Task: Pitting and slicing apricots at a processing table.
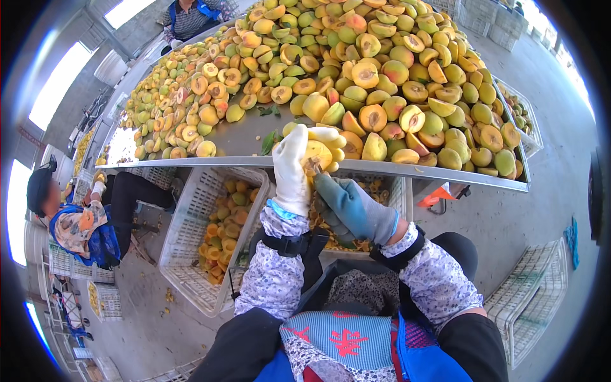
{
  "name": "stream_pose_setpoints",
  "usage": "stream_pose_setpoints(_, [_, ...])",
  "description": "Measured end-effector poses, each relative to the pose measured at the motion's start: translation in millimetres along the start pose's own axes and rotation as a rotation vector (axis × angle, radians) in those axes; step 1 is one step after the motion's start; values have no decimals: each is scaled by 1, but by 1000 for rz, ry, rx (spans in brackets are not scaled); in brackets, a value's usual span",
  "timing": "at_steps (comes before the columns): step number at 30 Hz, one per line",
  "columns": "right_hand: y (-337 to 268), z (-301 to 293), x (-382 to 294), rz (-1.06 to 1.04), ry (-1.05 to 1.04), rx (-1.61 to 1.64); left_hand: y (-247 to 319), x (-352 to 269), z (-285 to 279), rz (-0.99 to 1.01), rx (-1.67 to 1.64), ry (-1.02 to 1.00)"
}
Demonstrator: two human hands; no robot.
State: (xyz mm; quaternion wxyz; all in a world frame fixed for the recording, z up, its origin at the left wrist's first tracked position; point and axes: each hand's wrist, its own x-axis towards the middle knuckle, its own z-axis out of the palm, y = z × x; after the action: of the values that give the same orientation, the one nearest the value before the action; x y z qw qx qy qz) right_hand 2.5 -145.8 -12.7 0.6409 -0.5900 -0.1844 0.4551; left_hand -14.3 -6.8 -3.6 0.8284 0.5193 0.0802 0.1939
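My left hand (291,167), in a white glove, holds a yellow peach half (317,155) with its cut face turned towards me. My right hand (358,207), in a grey-and-blue coated glove, grips a small metal tool (318,169). Its tip meets the cut face near the pit hollow, while the glove hides most of the tool. Both hands are at the near rim of a metal-edged table (248,161). On that table lies a large heap of halved peaches (372,117), some with pits showing. Green leaves (270,142) rest beside my left hand.
Below the table, a white plastic crate (184,234) contains peach halves. Another crate (405,196) with small yellow scraps stands between my knees and the table. Stacked crates (530,286) are at right. One person (86,229) sits at left; another (191,19) is across the table.
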Motion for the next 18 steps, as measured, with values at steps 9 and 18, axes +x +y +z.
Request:
stream_pose_setpoints(9, [5, -9, -5, 168, -134, 120, 0, 8, -11, -82, 166, -265])
stream_pose_setpoints(18, [22, -11, 3, -150, -36, -270, -4, 12, -22, -66, -409, -76])
